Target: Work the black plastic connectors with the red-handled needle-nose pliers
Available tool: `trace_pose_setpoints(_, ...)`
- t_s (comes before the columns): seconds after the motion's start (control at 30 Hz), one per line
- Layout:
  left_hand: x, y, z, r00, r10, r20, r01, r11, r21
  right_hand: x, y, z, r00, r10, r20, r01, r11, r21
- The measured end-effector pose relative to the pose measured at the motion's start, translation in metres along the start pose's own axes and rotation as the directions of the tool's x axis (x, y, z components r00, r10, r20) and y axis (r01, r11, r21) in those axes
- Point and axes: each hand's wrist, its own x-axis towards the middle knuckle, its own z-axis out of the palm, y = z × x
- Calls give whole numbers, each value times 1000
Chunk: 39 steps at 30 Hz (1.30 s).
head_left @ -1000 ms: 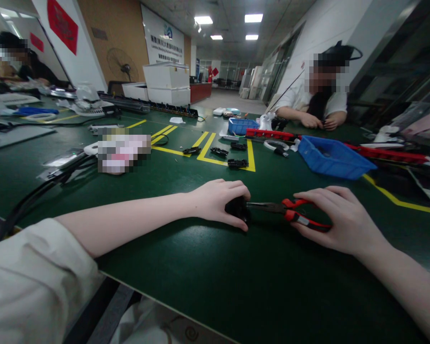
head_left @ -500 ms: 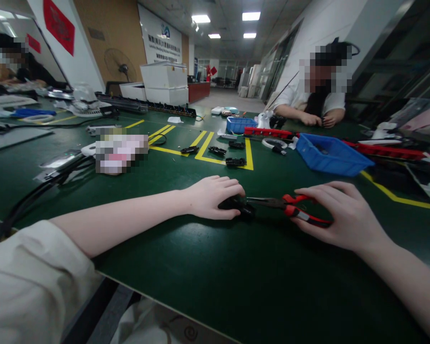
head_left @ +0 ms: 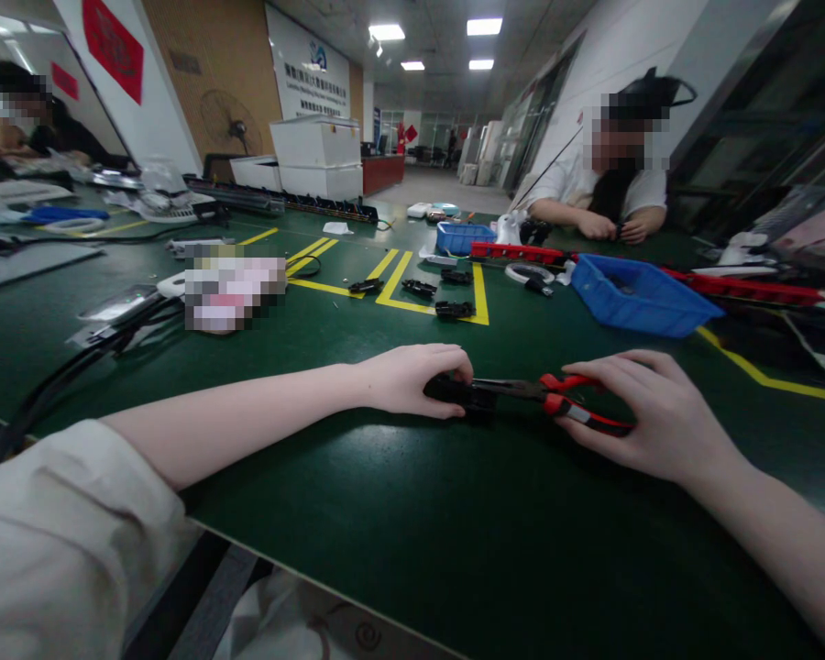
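Note:
My left hand (head_left: 423, 380) grips a small black plastic part (head_left: 457, 392) close to the green tabletop, thumb in front and fingers behind. In my right hand (head_left: 660, 412) are long-nose pliers (head_left: 554, 396) with red and black handles. Their jaws point left and reach the right end of the black part; whether they pinch it I cannot tell. The plier handles stand somewhat apart. Farther back, several similar black parts (head_left: 455, 310) lie in and beside a yellow taped outline (head_left: 481, 293).
Behind my right hand stands a blue bin (head_left: 643, 307), with a smaller blue bin (head_left: 460, 238) farther back. A red strip (head_left: 522, 253) lies between them. A co-worker (head_left: 611, 183) sits across the table. Black cables (head_left: 75, 367) run at the left, by a blurred pinkish object (head_left: 234, 289).
The black part has turned slightly in my left hand, and the fingers have shifted a little. The plier tips now overlap its right end. My right hand has barely moved.

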Motion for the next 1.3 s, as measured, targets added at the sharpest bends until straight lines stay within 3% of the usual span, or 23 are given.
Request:
trace_pose_setpoints(0.13, 0, 0, 0, 1000, 3, -15, -3, 1000, -16, 0, 0, 0, 999, 48, 6, -48, 998, 30)
trace_pose_setpoints(0.67, 0, -2, 2, 999, 21, -38, -24, 997, -70, -5, -1, 7, 999, 19, 34, -21, 998, 54)
trace_pose_setpoints(0.9, 0, -4, 2, 995, 88, -45, -88, 996, -17, -3, -3, 4, 997, 42, 65, -45, 998, 53)
trace_pose_setpoints(1.3, 0, -4, 2, 996, 79, -34, -79, 997, -20, -3, 2, 2, 996, 75, 57, -80, 992, 97)
